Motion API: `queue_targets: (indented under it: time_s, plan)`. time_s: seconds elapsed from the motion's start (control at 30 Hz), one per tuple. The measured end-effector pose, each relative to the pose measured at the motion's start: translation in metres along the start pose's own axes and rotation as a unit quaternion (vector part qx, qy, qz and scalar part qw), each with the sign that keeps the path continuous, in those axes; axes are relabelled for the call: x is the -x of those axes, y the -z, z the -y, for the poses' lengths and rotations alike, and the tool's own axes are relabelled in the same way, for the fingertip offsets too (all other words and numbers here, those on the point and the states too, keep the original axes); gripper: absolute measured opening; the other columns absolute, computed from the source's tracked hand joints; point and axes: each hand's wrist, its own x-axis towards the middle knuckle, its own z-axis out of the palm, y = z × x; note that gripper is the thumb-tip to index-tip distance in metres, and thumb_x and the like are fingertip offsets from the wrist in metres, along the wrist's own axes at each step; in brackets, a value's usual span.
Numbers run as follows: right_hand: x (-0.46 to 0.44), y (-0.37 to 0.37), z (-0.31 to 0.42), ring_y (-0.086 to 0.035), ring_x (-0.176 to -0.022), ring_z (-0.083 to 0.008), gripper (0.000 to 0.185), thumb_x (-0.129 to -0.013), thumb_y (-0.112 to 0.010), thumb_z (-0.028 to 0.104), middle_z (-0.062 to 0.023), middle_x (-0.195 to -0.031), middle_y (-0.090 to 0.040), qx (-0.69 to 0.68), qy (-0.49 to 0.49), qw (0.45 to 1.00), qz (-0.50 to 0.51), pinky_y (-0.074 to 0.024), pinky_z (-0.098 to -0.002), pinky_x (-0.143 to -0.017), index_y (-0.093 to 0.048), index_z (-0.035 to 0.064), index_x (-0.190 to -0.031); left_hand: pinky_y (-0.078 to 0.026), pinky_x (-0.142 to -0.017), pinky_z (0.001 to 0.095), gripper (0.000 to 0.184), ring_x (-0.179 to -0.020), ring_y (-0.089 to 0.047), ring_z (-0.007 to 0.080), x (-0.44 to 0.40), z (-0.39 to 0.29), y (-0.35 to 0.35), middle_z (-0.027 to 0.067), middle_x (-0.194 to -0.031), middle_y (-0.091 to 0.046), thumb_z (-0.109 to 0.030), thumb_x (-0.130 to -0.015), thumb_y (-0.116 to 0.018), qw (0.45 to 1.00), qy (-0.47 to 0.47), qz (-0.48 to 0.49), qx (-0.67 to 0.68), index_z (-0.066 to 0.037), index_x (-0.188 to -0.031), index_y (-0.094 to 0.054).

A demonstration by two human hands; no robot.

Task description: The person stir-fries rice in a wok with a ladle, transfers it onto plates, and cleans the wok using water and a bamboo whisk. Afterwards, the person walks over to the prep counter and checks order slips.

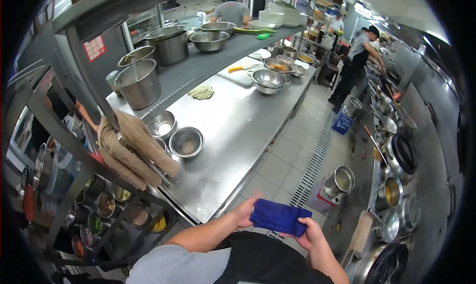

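A folded dark blue cloth (280, 217) is held level in front of the black apron, near the corner of the steel table (223, 130). My left hand (245, 212) grips its left end, the fingers partly hidden by the cloth. At the right end, my right hand (309, 233) pinches the cloth with the thumb on top and fingers beneath. Both hands are above the floor, clear of the table edge.
Steel bowls (186, 142) and a cutting board (240, 74) with a yellow-handled knife lie on the table. Brown towels (134, 145) hang on a rack at left. Stoves with woks (400, 155) line the right; a co-worker (361, 61) stands there.
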Motion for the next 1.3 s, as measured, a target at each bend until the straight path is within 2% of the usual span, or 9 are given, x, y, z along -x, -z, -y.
queue_targets:
  time_s: [0.13,0.23,0.33,0.77,0.87,0.93,1.03,1.17,1.3]
  plan:
    - [-0.007,0.016,-0.007,-0.061,-0.104,-0.0344,0.042,-0.091,-0.052,0.019,-0.0195,-0.119,-0.058,0.083,0.002,0.996,-0.030,-0.0514,-0.0516,-0.086,-0.047,-0.0054,-0.124,-0.050,-0.089,0.0312,0.032,-0.098,-0.064,0.0209,0.005,-0.013,-0.013,0.0121,-0.110,-0.064,-0.016,-0.090,-0.061,0.984,-0.014,-0.072,-0.164,0.001,-0.117,-0.057]
    - [-0.022,0.031,-0.017,-0.064,-0.093,-0.0247,0.033,-0.094,-0.054,0.019,-0.0140,-0.106,-0.063,0.113,0.076,0.985,-0.109,-0.0523,-0.0384,-0.083,-0.051,-0.0055,-0.116,-0.050,-0.087,0.0313,0.030,-0.095,-0.064,0.0187,0.001,-0.012,-0.002,0.0118,-0.107,-0.064,-0.009,-0.087,-0.063,0.968,-0.046,-0.099,-0.226,0.002,-0.115,-0.058]
    - [-0.026,0.028,-0.018,-0.064,-0.092,-0.0205,0.028,-0.095,-0.052,0.019,-0.0117,-0.103,-0.064,0.088,0.065,0.986,-0.129,-0.0513,-0.0335,-0.083,-0.053,-0.0037,-0.113,-0.050,-0.085,0.0311,0.030,-0.093,-0.063,0.0182,-0.001,-0.008,0.010,0.0108,-0.106,-0.065,-0.008,-0.086,-0.062,0.960,-0.066,-0.132,-0.238,0.002,-0.114,-0.058]
    - [-0.031,0.020,0.002,-0.061,-0.106,-0.0312,0.036,-0.096,-0.048,0.020,-0.0204,-0.117,-0.060,0.091,0.055,0.993,-0.047,-0.0457,-0.0442,-0.097,-0.050,-0.0084,-0.118,-0.047,-0.090,0.0327,0.043,-0.101,-0.060,0.0198,0.006,-0.013,0.011,0.0126,-0.111,-0.061,-0.006,-0.083,-0.063,0.970,-0.076,-0.141,-0.184,-0.001,-0.124,-0.051]
    - [-0.041,0.031,-0.001,-0.060,-0.108,-0.0319,0.040,-0.097,-0.045,0.024,-0.0207,-0.119,-0.059,0.066,0.040,0.996,-0.051,-0.0446,-0.0454,-0.098,-0.050,-0.0088,-0.118,-0.043,-0.096,0.0313,0.042,-0.108,-0.056,0.0214,0.020,-0.016,-0.015,0.0127,-0.113,-0.061,-0.007,-0.084,-0.059,0.928,-0.191,-0.210,-0.243,-0.004,-0.125,-0.052]
    - [-0.040,0.026,-0.001,-0.059,-0.109,-0.0322,0.042,-0.098,-0.044,0.027,-0.0207,-0.120,-0.059,0.062,0.033,0.996,-0.060,-0.0440,-0.0457,-0.099,-0.050,-0.0090,-0.119,-0.041,-0.097,0.0314,0.036,-0.109,-0.055,0.0214,0.025,-0.021,-0.019,0.0128,-0.113,-0.061,-0.008,-0.086,-0.057,0.840,-0.226,-0.134,-0.474,-0.005,-0.122,-0.055]
    - [-0.033,0.001,0.006,-0.062,-0.102,-0.0280,0.037,-0.098,-0.045,0.026,-0.0174,-0.112,-0.062,0.020,0.039,0.998,-0.052,-0.0481,-0.0431,-0.092,-0.052,-0.0061,-0.116,-0.040,-0.096,0.0321,0.029,-0.107,-0.056,0.0203,0.017,-0.030,-0.012,0.0116,-0.111,-0.062,-0.019,-0.091,-0.056,0.755,-0.124,-0.034,-0.643,-0.003,-0.114,-0.061]
    - [-0.027,-0.022,0.011,-0.062,-0.102,-0.0276,0.039,-0.098,-0.045,0.026,-0.0168,-0.114,-0.061,0.075,0.037,0.996,0.022,-0.0480,-0.0437,-0.092,-0.049,-0.0060,-0.119,-0.044,-0.089,0.0324,0.054,-0.102,-0.058,0.0196,-0.001,-0.019,-0.029,0.0130,-0.104,-0.065,-0.051,-0.093,-0.048,0.806,-0.134,-0.161,-0.553,0.000,-0.101,-0.065]
    - [-0.036,-0.045,-0.004,-0.056,-0.111,-0.0273,0.041,-0.098,-0.044,0.026,-0.0159,-0.124,-0.055,0.111,0.027,0.991,0.072,-0.0454,-0.0442,-0.094,-0.046,-0.0045,-0.125,-0.048,-0.078,0.0380,0.062,-0.094,-0.062,0.0281,-0.010,-0.011,-0.051,0.0211,-0.100,-0.063,-0.057,-0.088,-0.052,0.772,-0.186,-0.194,-0.576,0.003,-0.102,-0.062]
